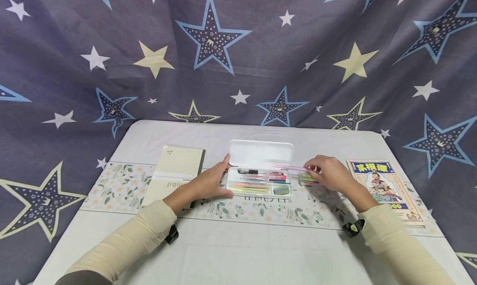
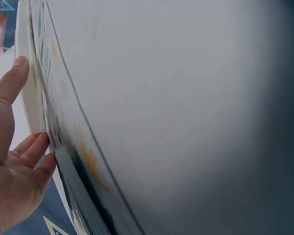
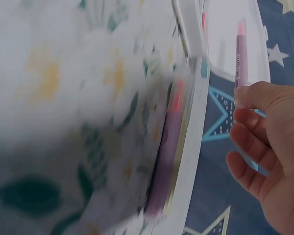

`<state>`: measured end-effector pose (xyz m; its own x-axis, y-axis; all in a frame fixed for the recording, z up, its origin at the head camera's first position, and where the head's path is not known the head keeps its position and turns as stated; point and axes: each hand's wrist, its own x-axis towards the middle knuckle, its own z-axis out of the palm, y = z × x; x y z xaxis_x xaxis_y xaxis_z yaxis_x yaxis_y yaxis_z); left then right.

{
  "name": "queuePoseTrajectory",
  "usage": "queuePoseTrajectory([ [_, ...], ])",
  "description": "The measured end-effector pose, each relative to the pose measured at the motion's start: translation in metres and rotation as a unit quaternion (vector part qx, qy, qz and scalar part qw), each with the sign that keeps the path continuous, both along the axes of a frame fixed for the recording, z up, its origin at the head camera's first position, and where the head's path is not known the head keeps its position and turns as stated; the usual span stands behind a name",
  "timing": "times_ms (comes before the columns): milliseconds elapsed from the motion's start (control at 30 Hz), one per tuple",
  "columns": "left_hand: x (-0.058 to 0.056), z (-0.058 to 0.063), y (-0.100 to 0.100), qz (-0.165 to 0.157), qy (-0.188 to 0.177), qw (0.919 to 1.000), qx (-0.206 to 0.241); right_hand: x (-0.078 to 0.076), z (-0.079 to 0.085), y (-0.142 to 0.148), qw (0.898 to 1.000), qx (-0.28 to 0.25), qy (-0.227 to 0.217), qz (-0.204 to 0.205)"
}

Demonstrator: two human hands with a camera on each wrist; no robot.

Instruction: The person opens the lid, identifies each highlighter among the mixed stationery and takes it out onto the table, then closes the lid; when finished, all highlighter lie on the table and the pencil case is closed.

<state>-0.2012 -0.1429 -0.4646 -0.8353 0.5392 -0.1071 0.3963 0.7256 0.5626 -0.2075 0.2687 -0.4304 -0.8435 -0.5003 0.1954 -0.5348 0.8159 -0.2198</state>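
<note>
A white pencil case (image 1: 232,176) lies in the middle of the table, its lid (image 1: 261,152) swung back. Inside are several pens (image 1: 262,176), pale coloured sticks (image 1: 249,188) and a green eraser (image 1: 281,190). At the case's left end is my left hand (image 1: 208,182), thumb at the near corner and spread fingers touching the side. Between thumb and forefinger, my right hand (image 1: 331,174) pinches a lilac pen (image 3: 241,56) with a pink tip, just right of the lid. Below that hand, more pens (image 1: 307,178) lie on the table, one of them lilac (image 3: 165,152).
Left of the case lies a cream notebook (image 1: 179,161), partly under my left forearm. A colourful comic-style book (image 1: 380,181) lies at the right, beside my right wrist. A star-patterned curtain (image 1: 238,78) hangs behind the table's far edge.
</note>
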Motion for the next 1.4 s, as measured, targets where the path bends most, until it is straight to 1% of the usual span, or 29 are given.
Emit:
queuePoseTrajectory([
  [133, 0.000, 0.000, 0.000, 0.000, 0.002, 1.0000, 0.000, 0.003, 0.001, 0.016, 1.000, 0.005, -0.003, -0.011],
  [367, 0.000, 0.000, 0.000, 0.001, 0.000, 1.0000, 0.001, 0.006, 0.000, 0.039, 1.000, 0.013, -0.005, -0.017],
  [533, -0.001, 0.000, 0.000, 0.000, 0.000, 1.0000, -0.002, 0.007, -0.002, 0.051, 0.999, 0.024, -0.018, -0.033],
  [800, -0.001, 0.002, 0.000, -0.001, -0.008, 1.0000, -0.003, 0.004, -0.008, 0.066, 0.997, 0.024, -0.047, -0.055],
  [1033, 0.000, 0.001, -0.001, 0.001, -0.006, 1.0000, -0.005, 0.000, -0.016, 0.074, 0.995, 0.027, -0.059, -0.071],
  [1400, 0.000, 0.000, -0.001, -0.002, -0.002, 1.0000, -0.002, -0.004, -0.020, 0.074, 0.993, 0.035, -0.078, -0.082],
])
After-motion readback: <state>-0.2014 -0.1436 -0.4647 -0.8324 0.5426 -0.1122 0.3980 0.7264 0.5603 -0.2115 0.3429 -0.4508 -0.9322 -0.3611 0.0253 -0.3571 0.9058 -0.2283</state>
